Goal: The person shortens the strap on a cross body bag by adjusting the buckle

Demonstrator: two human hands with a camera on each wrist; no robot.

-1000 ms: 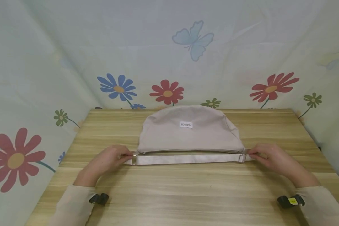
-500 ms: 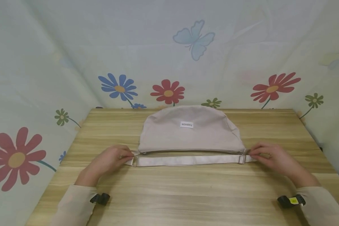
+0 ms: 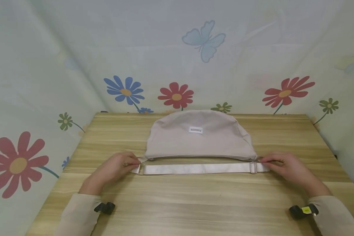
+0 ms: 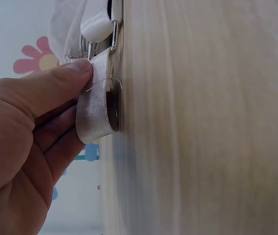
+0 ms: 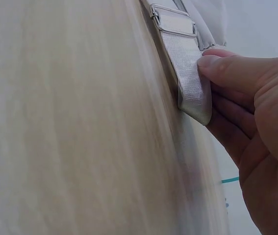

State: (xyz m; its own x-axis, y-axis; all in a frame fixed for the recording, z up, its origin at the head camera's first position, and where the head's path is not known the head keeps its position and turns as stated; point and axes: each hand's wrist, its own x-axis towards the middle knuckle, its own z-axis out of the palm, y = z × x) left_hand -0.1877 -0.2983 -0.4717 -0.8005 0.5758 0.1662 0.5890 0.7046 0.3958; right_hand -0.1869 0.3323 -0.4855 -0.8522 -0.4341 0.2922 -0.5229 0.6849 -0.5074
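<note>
A pale pinkish-beige shoulder bag [image 3: 194, 141] lies on the table, its zipped edge facing me and its white "FASHION" label [image 3: 196, 130] upside down. Its light strap [image 3: 197, 168] runs straight across just in front of the zip. At the strap's left end, my left hand [image 3: 115, 167] pinches the folded strap [image 4: 95, 110] between thumb and fingers, beside a metal ring [image 4: 114, 35]. The other end is pinched by my right hand [image 3: 289, 168], where the strap loops over close to a metal slider buckle [image 5: 174, 20].
The wood-grain table [image 3: 177, 203] stretches toward me in front of the strap. Behind it hangs a pale curtain [image 3: 239, 65] printed with flowers and a butterfly. Black bands [image 3: 105, 207] sit at both sleeve cuffs.
The front strap has slid slightly toward me and straightened, with a little more strap showing by the right slider. Both hands keep their pinch almost in place; the bag stays put.
</note>
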